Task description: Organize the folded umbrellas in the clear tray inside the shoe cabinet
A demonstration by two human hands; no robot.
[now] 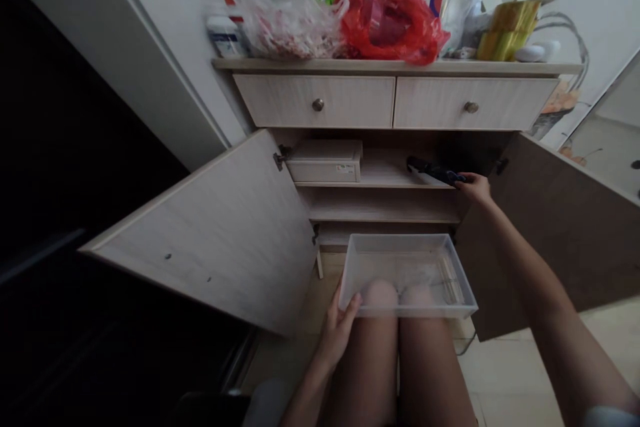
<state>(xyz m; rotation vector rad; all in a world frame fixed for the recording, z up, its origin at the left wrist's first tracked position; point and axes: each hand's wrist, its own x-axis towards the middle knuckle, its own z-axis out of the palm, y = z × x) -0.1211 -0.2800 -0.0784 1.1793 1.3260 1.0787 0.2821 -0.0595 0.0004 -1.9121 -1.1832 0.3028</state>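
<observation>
A clear plastic bin [453, 265] rests on my knees in front of an open wooden cabinet. My left hand [339, 328] grips the bin's near left corner, fingers closed on its rim. My right hand [474, 188] reaches into the cabinet's upper shelf [385, 177] and is closed on the end of a long dark object [434, 171] lying there. A few thin pale items lie in the bin's right side.
Both cabinet doors [220, 227] stand wide open left and right. A flat white box [325, 160] sits on the upper shelf at left. Two shut drawers [390, 101] sit above. On top are a red bag [387, 17], clear bags and yellow packs [507, 30].
</observation>
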